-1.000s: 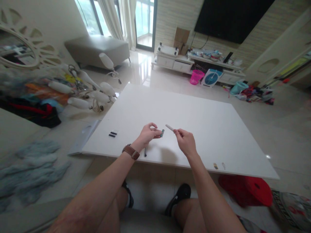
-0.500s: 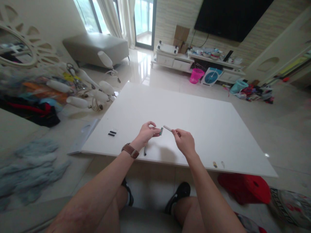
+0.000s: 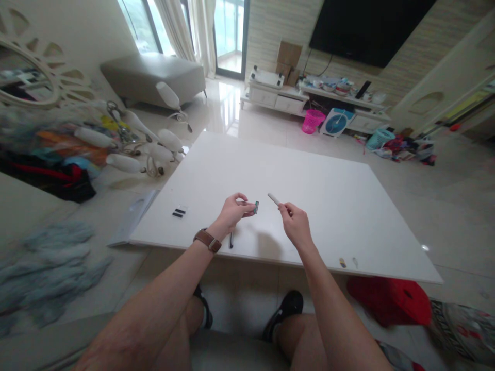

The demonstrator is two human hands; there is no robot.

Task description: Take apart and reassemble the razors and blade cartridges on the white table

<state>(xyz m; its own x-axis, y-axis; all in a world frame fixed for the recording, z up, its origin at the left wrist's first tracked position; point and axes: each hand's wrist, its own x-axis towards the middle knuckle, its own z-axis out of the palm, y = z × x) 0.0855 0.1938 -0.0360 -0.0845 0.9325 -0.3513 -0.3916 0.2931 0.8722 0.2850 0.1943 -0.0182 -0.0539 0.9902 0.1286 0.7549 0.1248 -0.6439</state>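
Note:
Between the thumb and fingers of my left hand [image 3: 233,210] is a small green circuit board [image 3: 256,207], held upright above the white tabletop [image 3: 317,201]. My right hand [image 3: 295,221] grips a slim pale stick [image 3: 274,199], whose exact kind I cannot make out. Its free end points up and left, apart from the board. Below my left hand lies a thin dark tool [image 3: 231,240], partly hidden by the wrist. Two short black strips [image 3: 178,213] rest on the table to the left.
Near the front right edge lie a small yellowish piece [image 3: 342,263] and a small clear piece [image 3: 355,262]. A red stool-like object [image 3: 390,301] stands below that edge. Left of the table is a lamp with several white shades [image 3: 158,153]. A grey bench [image 3: 154,77] stands farther back.
My right hand has tilted the pale stick more steeply, and its tip has moved right, away from the circuit board. My left hand has barely moved.

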